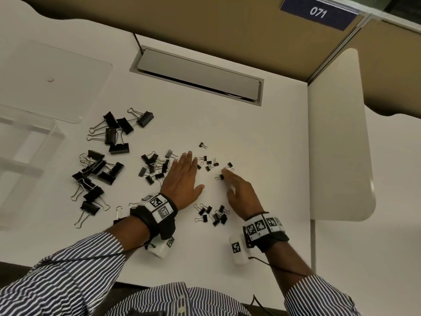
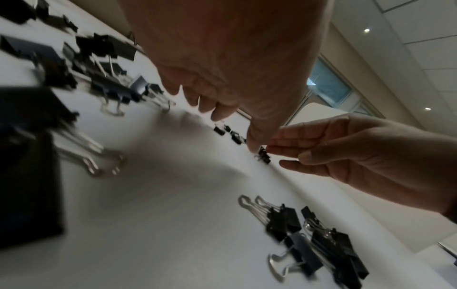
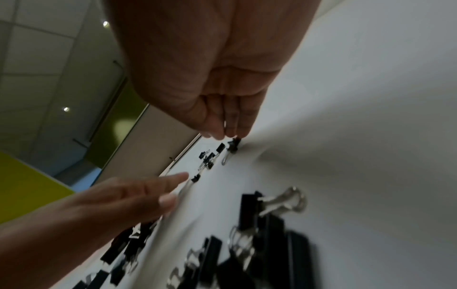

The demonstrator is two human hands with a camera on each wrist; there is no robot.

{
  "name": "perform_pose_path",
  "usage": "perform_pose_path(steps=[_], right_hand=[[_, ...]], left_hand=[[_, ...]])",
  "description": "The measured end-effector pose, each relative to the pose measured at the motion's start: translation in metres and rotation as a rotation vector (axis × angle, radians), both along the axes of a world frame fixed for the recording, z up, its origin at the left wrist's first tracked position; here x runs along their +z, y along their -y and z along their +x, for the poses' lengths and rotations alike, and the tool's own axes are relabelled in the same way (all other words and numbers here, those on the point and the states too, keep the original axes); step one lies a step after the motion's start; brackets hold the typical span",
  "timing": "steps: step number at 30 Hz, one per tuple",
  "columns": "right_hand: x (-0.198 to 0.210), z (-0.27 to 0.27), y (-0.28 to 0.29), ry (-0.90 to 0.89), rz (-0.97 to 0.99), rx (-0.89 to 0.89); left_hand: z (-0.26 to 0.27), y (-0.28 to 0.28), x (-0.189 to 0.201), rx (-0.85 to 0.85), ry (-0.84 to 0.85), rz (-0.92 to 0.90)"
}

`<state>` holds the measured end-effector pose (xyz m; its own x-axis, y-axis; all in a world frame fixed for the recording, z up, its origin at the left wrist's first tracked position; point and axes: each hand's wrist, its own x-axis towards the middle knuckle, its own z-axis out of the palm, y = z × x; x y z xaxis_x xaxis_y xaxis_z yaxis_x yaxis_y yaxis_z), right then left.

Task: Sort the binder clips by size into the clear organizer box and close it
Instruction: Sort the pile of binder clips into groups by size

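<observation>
Near edge of the white worktop (image 1: 262, 124): two striped sleeves (image 1: 68, 267), a tracker band on each wrist. Between the wrists lies a cluster of medium binder clips (image 1: 214, 214). Left hand (image 1: 182, 179) lies flat, fingers straight and together, holding nothing, beside another heap of medium binder clips (image 1: 155, 166). Right hand (image 1: 239, 192) reaches forward, fingertips (image 3: 232, 133) touching one small binder clip (image 1: 220, 177); thumb apart, nothing gripped. Beyond the fingers, more small binder clips (image 1: 208, 163) lie scattered. Toward the left edge, large binder clips (image 1: 98, 169) lie in loose piles. At the far left corner, the clear organizer box (image 1: 27, 142) stands open, its lid (image 1: 57, 80) flat behind it. A grey cable hatch (image 1: 198, 74) sits at the far edge.
</observation>
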<state>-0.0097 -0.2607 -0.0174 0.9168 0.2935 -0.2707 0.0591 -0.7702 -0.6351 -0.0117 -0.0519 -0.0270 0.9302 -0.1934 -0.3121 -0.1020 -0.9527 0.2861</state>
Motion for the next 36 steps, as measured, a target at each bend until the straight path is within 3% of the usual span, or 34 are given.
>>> perform_pose_path(steps=[3,6,11,13,18,24,29,36], right_hand=[[0.000,0.009,0.009,0.062,0.090,0.027],[0.005,0.010,0.028,0.109,-0.006,0.040],[0.008,-0.002,0.036,-0.002,-0.189,0.318],[0.006,-0.001,0.030,-0.026,-0.216,0.344],[-0.001,0.011,0.009,0.033,-0.255,0.326],[0.003,0.022,0.005,0.218,-0.249,0.080],[0.003,0.033,-0.003,0.159,-0.351,0.116],[0.003,0.015,0.017,0.165,-0.343,-0.037]], left_hand=[[-0.002,-0.010,0.004,-0.088,-0.028,0.070],[-0.007,-0.018,0.002,-0.181,-0.040,0.090],[-0.008,-0.013,-0.003,-0.239,-0.039,0.143],[-0.004,-0.008,-0.002,-0.263,-0.015,0.134],[0.005,0.001,0.000,-0.319,-0.004,0.069],[0.004,-0.011,-0.001,-0.243,0.027,-0.017],[0.003,-0.015,-0.003,-0.282,0.010,0.062],[0.000,-0.016,-0.005,-0.287,-0.023,0.059]])
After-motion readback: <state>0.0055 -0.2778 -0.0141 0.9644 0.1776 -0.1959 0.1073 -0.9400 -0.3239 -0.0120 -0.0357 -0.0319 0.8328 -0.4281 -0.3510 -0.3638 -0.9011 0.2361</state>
